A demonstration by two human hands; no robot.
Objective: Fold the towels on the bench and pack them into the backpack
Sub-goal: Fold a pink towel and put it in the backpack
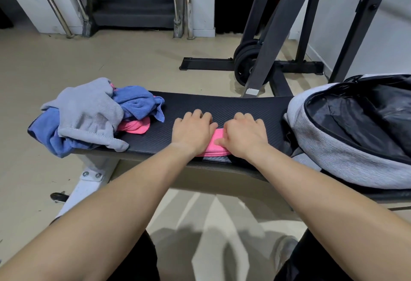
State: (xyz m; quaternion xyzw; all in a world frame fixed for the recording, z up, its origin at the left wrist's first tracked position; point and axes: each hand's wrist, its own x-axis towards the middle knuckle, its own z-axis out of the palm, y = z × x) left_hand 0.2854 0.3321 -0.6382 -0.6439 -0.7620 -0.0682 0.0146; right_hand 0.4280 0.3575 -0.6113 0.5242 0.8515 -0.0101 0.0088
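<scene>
A folded pink towel (215, 142) lies on the black bench pad (233, 106) near its front edge. My left hand (193, 130) and my right hand (243, 135) lie side by side on it, fingers curled down over its far edge, and the right thumb presses on the pink cloth. Most of that towel is hidden under my palms. At the bench's left end sits a loose heap: a grey towel (89, 114), a blue towel (139, 101) and another pink towel (134, 126). The grey backpack (329, 145) lies on the right end, its black-lined mouth unzipped.
A dark weight rack (275, 42) with black plates (245, 62) stands behind the bench. Stairs with metal rails (133, 2) are at the back. The bench's white leg (89, 180) is at lower left, and beige floor surrounds the bench.
</scene>
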